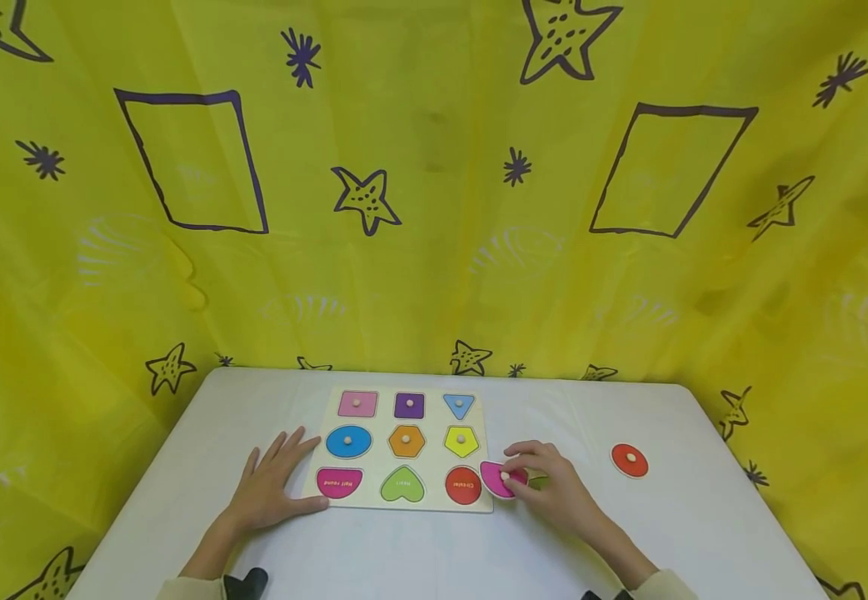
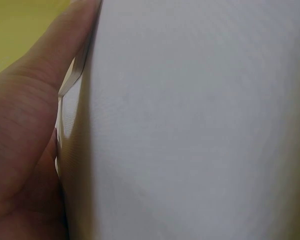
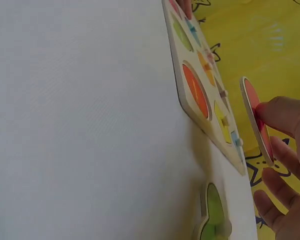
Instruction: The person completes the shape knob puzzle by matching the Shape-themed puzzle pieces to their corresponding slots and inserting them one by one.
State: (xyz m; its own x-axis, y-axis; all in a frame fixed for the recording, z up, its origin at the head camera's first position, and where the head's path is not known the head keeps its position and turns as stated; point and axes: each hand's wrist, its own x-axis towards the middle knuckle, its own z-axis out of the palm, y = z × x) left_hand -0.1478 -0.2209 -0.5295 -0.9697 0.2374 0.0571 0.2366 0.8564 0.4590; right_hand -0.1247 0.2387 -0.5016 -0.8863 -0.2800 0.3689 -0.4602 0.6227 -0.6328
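My right hand [image 1: 557,492] pinches the small knob of a pink half-round puzzle piece [image 1: 491,478], lifted above the table beside the board's right edge. In the right wrist view that half-round piece [image 3: 256,117] is tilted, clear of the surface. Below it lies a green heart piece [image 3: 214,212], mostly covered by the hand in the head view. My left hand [image 1: 269,487] rests with spread fingers at the left edge of the wooden puzzle board [image 1: 434,498], thumb at its near corner. The near row of slots, half round [image 1: 340,482], heart [image 1: 402,484] and circle [image 1: 463,485], shows bare printed bottoms.
Knobbed pieces fill the board's other two rows, among them a blue oval [image 1: 348,442] and a purple square [image 1: 409,406]. A red circle piece [image 1: 630,460] lies on the white table [image 1: 554,558] to the right. A yellow patterned curtain [image 1: 434,275] hangs behind the table.
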